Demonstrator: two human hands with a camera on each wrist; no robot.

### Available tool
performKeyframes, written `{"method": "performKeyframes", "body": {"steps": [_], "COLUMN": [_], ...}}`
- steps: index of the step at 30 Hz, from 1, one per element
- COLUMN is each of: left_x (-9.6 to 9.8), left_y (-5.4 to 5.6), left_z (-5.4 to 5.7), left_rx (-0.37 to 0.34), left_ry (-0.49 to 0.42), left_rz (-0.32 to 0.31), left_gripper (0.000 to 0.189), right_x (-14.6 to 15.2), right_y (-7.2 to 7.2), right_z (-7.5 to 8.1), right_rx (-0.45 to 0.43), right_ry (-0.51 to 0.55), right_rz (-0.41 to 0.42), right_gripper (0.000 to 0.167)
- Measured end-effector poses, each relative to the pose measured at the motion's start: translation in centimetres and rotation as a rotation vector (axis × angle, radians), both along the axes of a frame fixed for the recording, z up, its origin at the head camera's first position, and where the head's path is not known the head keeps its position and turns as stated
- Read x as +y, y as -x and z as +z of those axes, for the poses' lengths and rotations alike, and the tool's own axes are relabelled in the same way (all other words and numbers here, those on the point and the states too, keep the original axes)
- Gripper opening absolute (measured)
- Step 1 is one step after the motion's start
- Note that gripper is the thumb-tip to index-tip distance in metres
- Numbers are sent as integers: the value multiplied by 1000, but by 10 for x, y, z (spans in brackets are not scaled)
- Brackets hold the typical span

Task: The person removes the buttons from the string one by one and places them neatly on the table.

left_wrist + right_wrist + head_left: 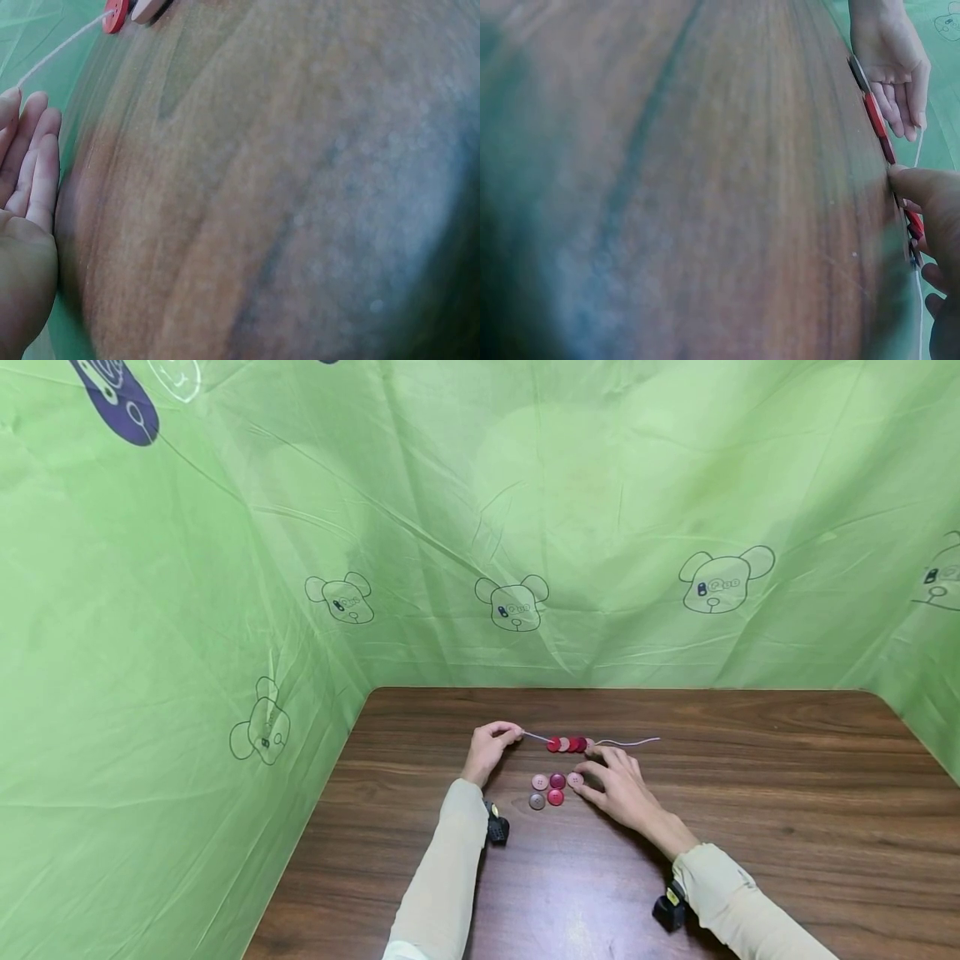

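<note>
A thin pale cord (628, 743) runs through a row of strung buttons in reds and pinks, led on the left by a red button (553, 744). My left hand (492, 748) pinches the cord's left end between thumb and forefinger, holding that stretch taut; its other fingers extend loosely in the left wrist view. Just below the row, my right hand (621, 785) has thumb and forefinger on opposite edges of a pale pink button (575, 779). Its remaining fingers reach beside the row's right end. In the right wrist view, the right thumb (911, 178) partly hides the buttons.
Loose buttons lie left of the pink one: another pale pink button (540, 782), a maroon button (557, 782), a grey button (537, 801) and a red button (556, 797). The wooden table (787, 827) meets a green cloth wall (615, 643) behind and at the sides.
</note>
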State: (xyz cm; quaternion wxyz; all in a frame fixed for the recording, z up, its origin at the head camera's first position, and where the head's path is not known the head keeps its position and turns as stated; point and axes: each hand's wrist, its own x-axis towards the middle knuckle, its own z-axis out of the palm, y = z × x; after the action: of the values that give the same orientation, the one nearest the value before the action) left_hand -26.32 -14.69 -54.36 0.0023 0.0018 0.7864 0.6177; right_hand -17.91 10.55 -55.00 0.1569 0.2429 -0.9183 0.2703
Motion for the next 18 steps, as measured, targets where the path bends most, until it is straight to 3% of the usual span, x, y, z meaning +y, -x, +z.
{"method": "performKeyframes", "body": {"steps": [11, 18], "left_x": [0, 0], "left_y": [1, 1], "left_z": [-1, -1], "left_rx": [-7, -5], "left_ry": [-12, 0], "left_rz": [7, 3], "left_gripper": [10, 12], "right_x": [1, 5], "right_y": [2, 9], "right_z": [-2, 2], "right_rx": [32, 97], "right_ry": [31, 79], "right_rz": [-1, -29], "right_gripper": [26, 28]}}
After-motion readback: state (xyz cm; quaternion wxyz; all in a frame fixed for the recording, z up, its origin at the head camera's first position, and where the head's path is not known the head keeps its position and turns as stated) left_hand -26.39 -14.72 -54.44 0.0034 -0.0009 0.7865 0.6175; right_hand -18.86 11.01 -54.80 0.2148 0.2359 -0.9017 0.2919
